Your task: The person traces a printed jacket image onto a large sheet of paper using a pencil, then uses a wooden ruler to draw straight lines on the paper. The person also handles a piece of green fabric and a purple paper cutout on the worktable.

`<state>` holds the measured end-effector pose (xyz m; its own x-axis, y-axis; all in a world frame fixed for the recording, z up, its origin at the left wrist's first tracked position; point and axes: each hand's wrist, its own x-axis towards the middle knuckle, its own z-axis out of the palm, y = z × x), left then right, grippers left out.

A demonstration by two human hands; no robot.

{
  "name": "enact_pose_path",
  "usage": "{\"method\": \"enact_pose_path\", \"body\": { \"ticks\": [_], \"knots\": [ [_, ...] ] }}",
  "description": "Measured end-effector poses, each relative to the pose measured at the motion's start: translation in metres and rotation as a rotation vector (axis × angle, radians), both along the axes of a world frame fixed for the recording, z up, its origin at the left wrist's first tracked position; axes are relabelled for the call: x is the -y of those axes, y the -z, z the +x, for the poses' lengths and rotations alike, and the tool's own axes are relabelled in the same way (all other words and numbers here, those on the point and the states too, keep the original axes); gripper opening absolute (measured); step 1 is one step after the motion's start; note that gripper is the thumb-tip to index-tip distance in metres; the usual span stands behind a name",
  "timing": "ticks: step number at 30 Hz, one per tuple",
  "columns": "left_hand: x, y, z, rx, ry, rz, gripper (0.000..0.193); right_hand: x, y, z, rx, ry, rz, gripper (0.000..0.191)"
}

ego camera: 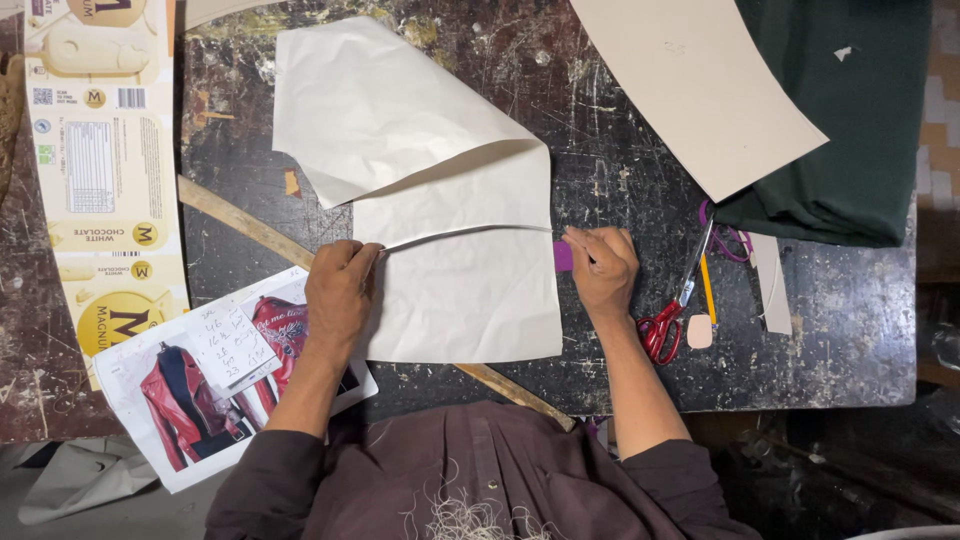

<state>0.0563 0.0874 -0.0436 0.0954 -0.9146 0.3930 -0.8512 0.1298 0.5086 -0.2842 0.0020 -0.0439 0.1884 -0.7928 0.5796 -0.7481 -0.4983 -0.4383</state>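
Scarred dark surface carries folded white paper at centre, its left edge pinched flat by the left hand, while the right hand grips purple chalk at its right edge; slackened pressure could let the fold shift and skew any mark.
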Motion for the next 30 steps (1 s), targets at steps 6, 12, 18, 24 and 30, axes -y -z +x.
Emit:
{"method": "enact_pose_path", "body": {
  "ticks": [6, 12, 18, 24, 30],
  "knots": [
    [0.012, 0.002, -0.012, 0.009, 0.019, 0.026, 0.022, 0.003, 0.002, -0.008, 0.03, 0.054, 0.002, 0.018],
    [0.016, 0.002, -0.02, 0.007, 0.021, 0.028, 0.021, 0.001, 0.006, -0.01, 0.095, 0.085, -0.002, 0.015],
    [0.023, 0.002, -0.038, -0.032, 0.069, 0.015, 0.03, 0.002, 0.006, -0.016, 0.16, 0.182, 0.037, 0.014],
    [0.02, 0.0, -0.042, -0.04, 0.081, 0.016, 0.034, -0.01, -0.005, -0.024, 0.095, 0.186, 0.016, 0.018],
    [0.015, 0.013, -0.046, -0.079, 0.096, 0.005, 0.031, -0.014, -0.015, -0.028, 0.161, 0.194, -0.029, 0.02]
  ]
}}
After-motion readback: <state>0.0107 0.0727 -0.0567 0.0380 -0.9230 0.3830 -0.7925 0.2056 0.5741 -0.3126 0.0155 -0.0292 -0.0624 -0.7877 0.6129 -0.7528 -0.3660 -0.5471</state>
